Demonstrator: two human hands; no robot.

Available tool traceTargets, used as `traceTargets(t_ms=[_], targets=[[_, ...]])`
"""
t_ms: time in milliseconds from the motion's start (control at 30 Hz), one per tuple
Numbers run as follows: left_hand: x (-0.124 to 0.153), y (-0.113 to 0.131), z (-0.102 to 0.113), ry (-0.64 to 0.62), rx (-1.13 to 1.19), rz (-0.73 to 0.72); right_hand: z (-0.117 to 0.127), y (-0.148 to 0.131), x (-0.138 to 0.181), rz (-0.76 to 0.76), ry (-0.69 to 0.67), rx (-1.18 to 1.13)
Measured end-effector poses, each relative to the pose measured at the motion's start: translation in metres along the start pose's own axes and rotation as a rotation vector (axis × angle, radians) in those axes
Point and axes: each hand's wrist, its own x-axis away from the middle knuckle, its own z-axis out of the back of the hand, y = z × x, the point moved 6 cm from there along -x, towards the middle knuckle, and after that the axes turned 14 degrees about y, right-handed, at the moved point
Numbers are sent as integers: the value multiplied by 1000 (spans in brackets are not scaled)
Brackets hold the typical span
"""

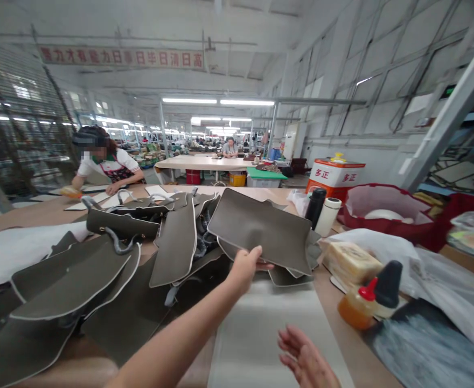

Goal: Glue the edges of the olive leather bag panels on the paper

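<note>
Head view: left fingers (pixel 256 253) pinch a smooth, four-sided, leather-like panel (pixel 261 223).

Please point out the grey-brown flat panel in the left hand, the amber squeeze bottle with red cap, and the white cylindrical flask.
Grey-brown flat panel (pixel 266 230), head view: middle of its face.
Amber red-capped bottle (pixel 355 314), head view: lower body.
White cylindrical flask (pixel 327 219), head view: side wall.
</note>
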Motion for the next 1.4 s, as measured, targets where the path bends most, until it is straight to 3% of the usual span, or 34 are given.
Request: traceTargets(t_ms=[100,167,267,333,400,467,533,567,633,733,800,900,1033,1133,1400], targets=[[63,-18,20,-78,-129,-23,-40,-22,21,68,-116,-114],[99,-35,35,-140,-250,-26,-50,-29,29,25,-87,-145],[132,-59,66,-300,-401,5,-38,-31,29,-44,58,-162],[138,-68,101,-372,-470,65,-19,-33,22,-42,98,-166],[130,-67,143,-346,-502,141,0,-39,14,-16,92,-153],[113,-57,186,-152,-523,211,11,-44,9,-20,18,-90],[98,-37,209,46,-443,143,7,-44,12,-75,-130,15],[96,-28,210,80,-370,107,0,-41,16,-118,-224,82],[101,-25,191,5,-215,134,-21,-33,31,-175,-402,214],[122,-45,151,-128,-49,369,-47,-26,51,-137,-499,312],[129,-58,140,-95,11,443,-53,-26,58,-37,-467,344],[128,-67,142,9,36,436,-44,-29,62,179,-375,540],[124,-65,149,72,44,411,-30,-36,66,571,-209,928],[123,-62,147,63,44,380,-32,-40,72,839,-164,1069],[126,-63,143,3,6,324,-48,-49,72,1159,-87,1210]])
